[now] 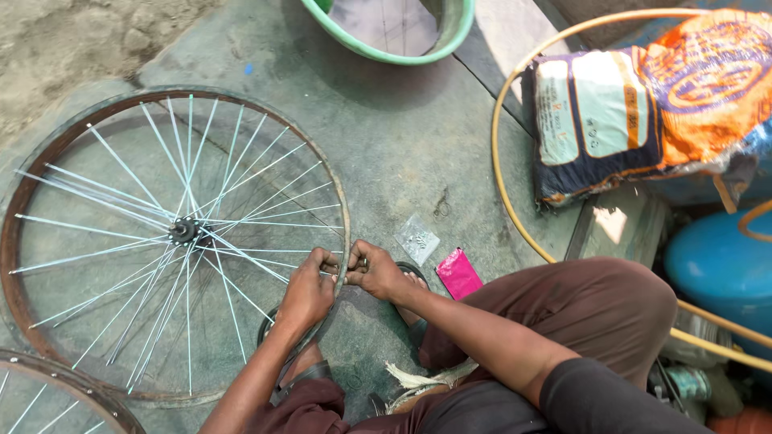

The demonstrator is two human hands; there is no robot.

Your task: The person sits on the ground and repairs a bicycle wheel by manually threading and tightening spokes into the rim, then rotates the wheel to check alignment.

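Observation:
A bicycle wheel lies flat on the concrete floor, its rusty rim (24, 201) ringing shiny spokes (121, 165) that meet at a small hub (183, 230). My left hand (305, 291) grips the near right part of the rim and a spoke end from inside the wheel. My right hand (375, 270) pinches the same spot from outside, fingertips on a small metal part at the rim. Both hands touch each other there. My knee in brown trousers (595, 305) is bent at the right.
A small clear bag of metal bits (417, 238) and a pink packet (459, 272) lie just past my right hand. A green basin (458, 28) stands at the top, a printed sack (643, 112) and blue drum (716, 265) at right, another wheel (48, 394) at bottom left. A yellow hoop (503, 185) curves by the sack.

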